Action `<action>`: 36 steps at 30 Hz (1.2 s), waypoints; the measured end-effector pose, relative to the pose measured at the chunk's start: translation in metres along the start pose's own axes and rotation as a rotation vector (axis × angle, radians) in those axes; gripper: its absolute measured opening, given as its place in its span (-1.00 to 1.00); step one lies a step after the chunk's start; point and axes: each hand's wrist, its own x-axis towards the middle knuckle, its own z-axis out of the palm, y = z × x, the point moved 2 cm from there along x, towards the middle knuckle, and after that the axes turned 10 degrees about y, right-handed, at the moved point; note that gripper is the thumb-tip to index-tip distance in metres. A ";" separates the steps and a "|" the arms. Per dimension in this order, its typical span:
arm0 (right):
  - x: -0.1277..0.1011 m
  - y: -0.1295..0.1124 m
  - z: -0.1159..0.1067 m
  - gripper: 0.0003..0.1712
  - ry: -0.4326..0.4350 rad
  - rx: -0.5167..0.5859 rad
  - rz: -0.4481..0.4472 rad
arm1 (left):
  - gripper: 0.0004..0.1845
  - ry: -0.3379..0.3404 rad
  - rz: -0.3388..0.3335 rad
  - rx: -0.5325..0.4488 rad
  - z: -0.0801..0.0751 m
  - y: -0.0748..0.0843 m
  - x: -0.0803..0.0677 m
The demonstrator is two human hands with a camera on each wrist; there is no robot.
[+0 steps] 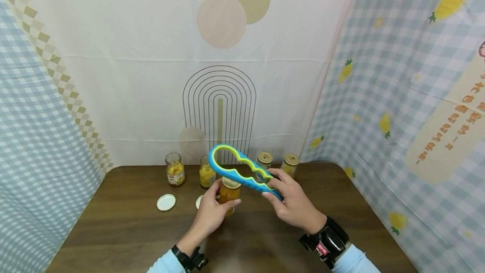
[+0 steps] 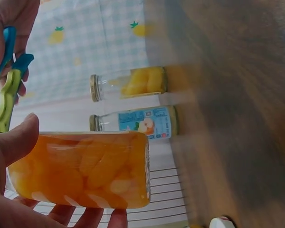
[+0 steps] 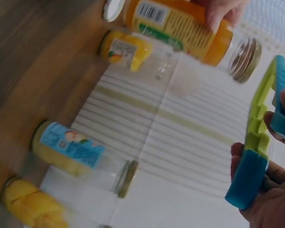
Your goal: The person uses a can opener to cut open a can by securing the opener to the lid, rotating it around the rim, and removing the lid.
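Note:
My left hand (image 1: 212,212) grips a glass jar of orange fruit pieces (image 1: 228,195) round its body. A gold lid (image 3: 247,61) sits on this jar, and its label faces the right wrist view. In my right hand (image 1: 293,203) is a blue and lime-green jar opener (image 1: 242,179), held by its handle ends. The opener's scalloped loop extends left, over the jar's lid in the head view. In the right wrist view, the opener and the lid appear apart. The left wrist view shows the jar's body (image 2: 95,171) between thumb and fingers.
Two gold-lidded jars (image 1: 290,163) stand at the back right. Toward the back left are a lidless jar of yellow fruit (image 1: 175,174) and another yellow-fruit jar (image 1: 206,176). A white lid (image 1: 166,202) lies on the brown table (image 1: 125,222); another is partly hidden by my left hand.

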 end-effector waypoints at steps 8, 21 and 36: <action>0.010 -0.013 -0.001 -0.83 -0.056 -0.006 -0.032 | -0.37 0.011 0.037 0.004 0.002 0.008 0.002; 0.022 -0.024 -0.009 -0.77 -0.164 -0.074 0.003 | -0.37 -0.003 0.028 -0.002 0.001 0.014 0.000; 0.018 -0.024 -0.007 -0.77 -0.180 -0.090 -0.007 | -0.37 -0.026 0.027 -0.011 0.002 0.010 -0.001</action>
